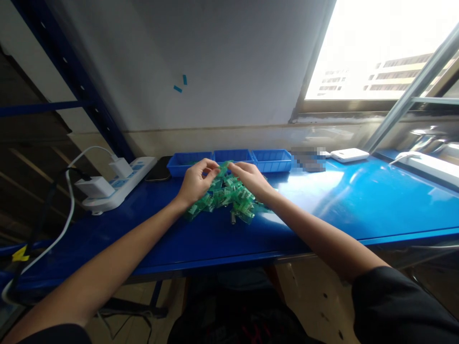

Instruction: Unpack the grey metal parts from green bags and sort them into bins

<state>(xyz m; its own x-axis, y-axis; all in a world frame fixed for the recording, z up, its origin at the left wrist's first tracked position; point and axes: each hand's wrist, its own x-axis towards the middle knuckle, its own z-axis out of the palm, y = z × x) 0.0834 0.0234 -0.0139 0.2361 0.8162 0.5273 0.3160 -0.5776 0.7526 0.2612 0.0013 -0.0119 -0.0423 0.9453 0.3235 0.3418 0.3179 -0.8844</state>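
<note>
While left hand [194, 184] faces right hand [253, 181]: both are pinching a green piece [224, 167], likely steadying it.
Bins [274, 166]: standing at twelve o'clock.

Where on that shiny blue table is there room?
The widest bare patch lies right of the right forearm, in front of the flat white box. Another lies between the left forearm and the white power strip. Under the left hand and right hand it's crowded: translucent green plastic pieces, three blue plastic bins behind.

Window [366, 43] overexposed; left-hand shadows perhaps hide detail.
</note>
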